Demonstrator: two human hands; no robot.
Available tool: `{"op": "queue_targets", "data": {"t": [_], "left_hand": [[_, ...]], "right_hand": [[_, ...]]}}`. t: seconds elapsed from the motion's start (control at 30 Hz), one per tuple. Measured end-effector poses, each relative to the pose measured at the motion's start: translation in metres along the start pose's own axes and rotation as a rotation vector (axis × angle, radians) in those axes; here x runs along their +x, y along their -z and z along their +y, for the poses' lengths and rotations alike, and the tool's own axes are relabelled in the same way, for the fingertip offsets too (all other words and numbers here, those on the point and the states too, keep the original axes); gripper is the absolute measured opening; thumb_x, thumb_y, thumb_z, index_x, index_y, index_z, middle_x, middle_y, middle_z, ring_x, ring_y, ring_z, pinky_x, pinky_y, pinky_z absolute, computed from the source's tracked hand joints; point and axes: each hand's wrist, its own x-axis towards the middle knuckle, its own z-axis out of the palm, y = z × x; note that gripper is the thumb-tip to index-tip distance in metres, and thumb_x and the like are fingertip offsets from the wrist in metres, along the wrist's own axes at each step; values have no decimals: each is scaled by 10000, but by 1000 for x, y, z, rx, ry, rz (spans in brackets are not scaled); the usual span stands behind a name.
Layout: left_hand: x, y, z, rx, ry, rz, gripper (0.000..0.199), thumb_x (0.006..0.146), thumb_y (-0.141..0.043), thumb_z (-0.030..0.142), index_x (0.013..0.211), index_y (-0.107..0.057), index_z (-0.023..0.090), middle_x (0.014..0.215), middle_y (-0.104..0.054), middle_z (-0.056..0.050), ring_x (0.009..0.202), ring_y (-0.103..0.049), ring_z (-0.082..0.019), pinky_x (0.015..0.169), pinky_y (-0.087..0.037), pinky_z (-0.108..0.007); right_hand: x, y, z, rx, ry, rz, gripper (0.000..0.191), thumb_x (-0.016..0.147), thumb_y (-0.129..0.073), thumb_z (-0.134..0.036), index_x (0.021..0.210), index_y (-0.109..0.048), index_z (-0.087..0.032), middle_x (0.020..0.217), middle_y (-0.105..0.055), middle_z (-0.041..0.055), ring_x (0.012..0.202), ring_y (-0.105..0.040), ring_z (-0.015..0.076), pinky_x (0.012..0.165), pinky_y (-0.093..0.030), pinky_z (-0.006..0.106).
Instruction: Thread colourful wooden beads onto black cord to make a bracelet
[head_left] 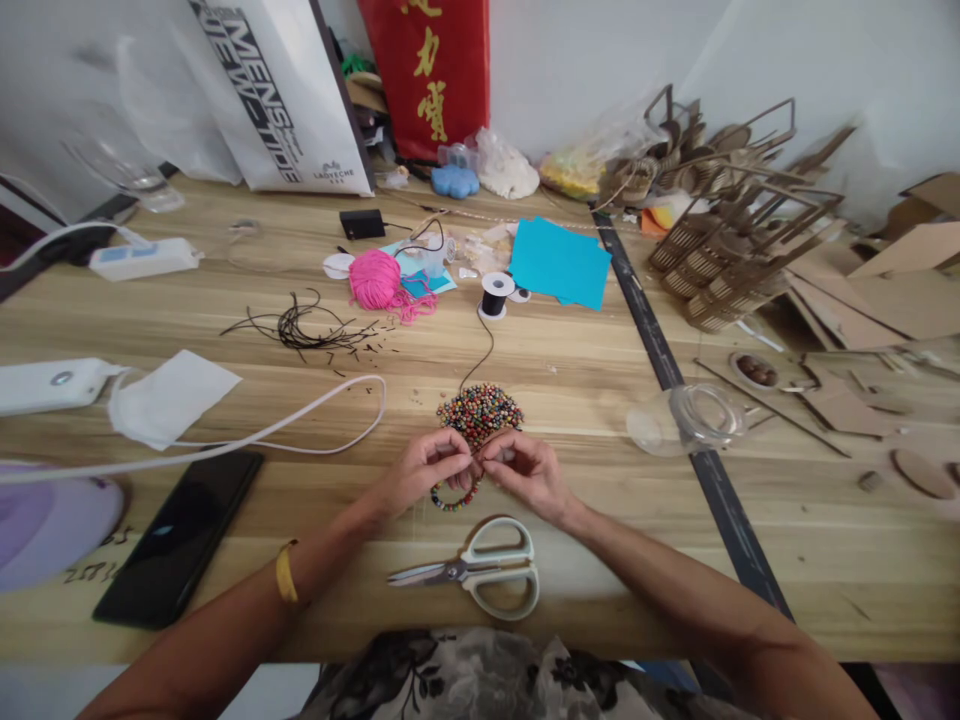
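My left hand (431, 468) and my right hand (526, 472) meet over the table, their fingertips pinched close together on a thin dark cord. A loop of strung colored beads (452, 505) hangs just below the fingertips and rests near the wood. Right behind the hands lies a pile of small multicolored beads (480, 410). From a white spool of black cord (494, 295) a strand runs down to the bead pile. Scissors with pale handles (480, 570) lie below the hands, blades toward the left.
A black phone (180, 535) and a white cable (300, 415) lie on the left. Behind are cut black cords (300, 328), pink yarn (375, 279) and blue sheets (561, 262). A clear jar (686, 418) lies on the right, with small wooden baskets (720, 265) beyond.
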Motion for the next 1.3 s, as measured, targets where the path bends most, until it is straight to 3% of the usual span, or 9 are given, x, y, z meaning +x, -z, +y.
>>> {"op": "queue_targets", "data": {"t": [0.27,0.47,0.73,0.9,1.07,1.3], "left_hand": [[-1,-3,3,-18,14,-54,301,755,-686,405,740,-565,129,687,-647,-21,612,-583,-108,600,-454,-217],[-1,-3,3,-24,21,-42,313,742,-700,411,729,-562,131,658,-643,-14,600,-578,-107,598,-455,-218],[0,-2,1,-30,14,-28,314,735,-705,413,745,-560,135,637,-631,-5,580,-571,-106,588,-452,-224],[0,-2,4,22,-8,31,329,720,-708,428,732,-567,131,641,-625,-4,590,-557,-104,579,-438,-217],[-1,0,7,46,-38,118,330,731,-694,435,746,-557,134,640,-631,-9,599,-554,-108,591,-438,-224],[-5,-4,9,119,-73,101,296,762,-665,416,760,-570,135,640,-610,-1,609,-543,-109,597,-429,-223]], "right_hand": [[1,3,3,65,-123,15,210,761,-732,-331,829,-621,-166,606,-598,-27,469,-505,66,420,-412,161],[4,4,2,135,-156,34,229,746,-745,-349,794,-634,-155,591,-618,-20,477,-544,69,433,-481,161],[5,4,3,325,-218,-28,231,721,-775,-309,793,-623,-150,814,-686,23,561,-643,87,439,-514,158],[5,4,-1,316,-217,-77,230,749,-754,-313,799,-602,-147,793,-698,22,588,-677,107,456,-524,165],[2,3,-1,221,-215,-121,214,770,-738,-305,815,-607,-142,628,-675,-2,540,-653,95,481,-524,170],[6,2,5,255,-255,-51,276,712,-783,-308,877,-636,-143,645,-669,-12,507,-628,88,444,-520,170]]}}
